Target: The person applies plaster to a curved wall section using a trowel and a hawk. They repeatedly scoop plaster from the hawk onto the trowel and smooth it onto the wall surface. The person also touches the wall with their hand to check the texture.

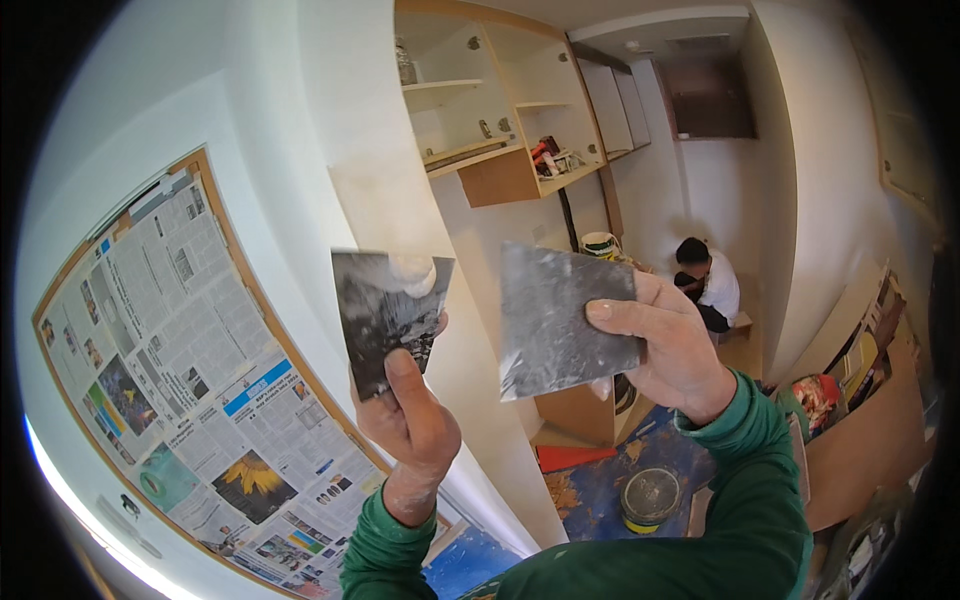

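My left hand (415,430) grips a thin dark putty blade (368,335), thumb on its face. A lump of white putty (412,272) sits near that blade's top edge, with smears below it. In my right hand (680,350) is a second flat, squarish grey putty blade (555,320), pinched at its right side with the thumb in front. The two blades are held up apart from each other, near a pale wall corner (440,220). White residue marks my fingers and wrists. Most of the fingers behind both blades are hidden.
To the left is a wood-framed panel covered with newspaper (215,420). Open wall cabinets (440,95) hang ahead. A round tub (650,498) stands on the blue floor covering (600,500). Farther back a person (715,285) crouches. Cardboard (870,450) and assorted items lie at right.
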The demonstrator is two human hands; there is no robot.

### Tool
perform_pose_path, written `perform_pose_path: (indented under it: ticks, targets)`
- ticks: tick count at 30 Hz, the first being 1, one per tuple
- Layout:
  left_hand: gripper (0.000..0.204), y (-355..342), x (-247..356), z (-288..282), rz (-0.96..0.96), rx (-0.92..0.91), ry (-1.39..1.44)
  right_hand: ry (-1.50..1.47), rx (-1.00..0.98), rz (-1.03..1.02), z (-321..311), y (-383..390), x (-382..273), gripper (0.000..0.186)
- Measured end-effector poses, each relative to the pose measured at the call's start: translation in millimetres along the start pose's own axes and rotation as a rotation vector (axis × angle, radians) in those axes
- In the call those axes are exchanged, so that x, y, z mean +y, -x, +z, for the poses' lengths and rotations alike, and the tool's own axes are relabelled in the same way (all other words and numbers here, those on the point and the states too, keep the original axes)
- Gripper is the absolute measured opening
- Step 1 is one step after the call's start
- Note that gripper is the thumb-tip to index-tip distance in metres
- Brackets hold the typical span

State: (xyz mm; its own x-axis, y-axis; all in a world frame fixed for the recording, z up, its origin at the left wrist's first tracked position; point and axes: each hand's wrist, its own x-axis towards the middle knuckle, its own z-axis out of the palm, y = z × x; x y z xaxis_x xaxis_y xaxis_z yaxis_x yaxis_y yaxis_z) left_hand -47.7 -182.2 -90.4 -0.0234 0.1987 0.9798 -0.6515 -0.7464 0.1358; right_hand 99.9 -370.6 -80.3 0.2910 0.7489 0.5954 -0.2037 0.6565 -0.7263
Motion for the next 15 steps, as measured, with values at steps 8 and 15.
perform_pose_path:
  ticks: [8, 15]
  targets:
    - [0.043, 33.6, -31.8, -7.2, 0.334, -0.266, -0.164, -0.069, 0.045, 0.124, 19.3, 1.1, -4.4, 0.026]
    - [0.039, 21.9, -22.3, -71.6, 0.329, -0.138, -0.410, 0.475, -0.003, -0.353, 46.4, -36.2, -63.4, 0.028]
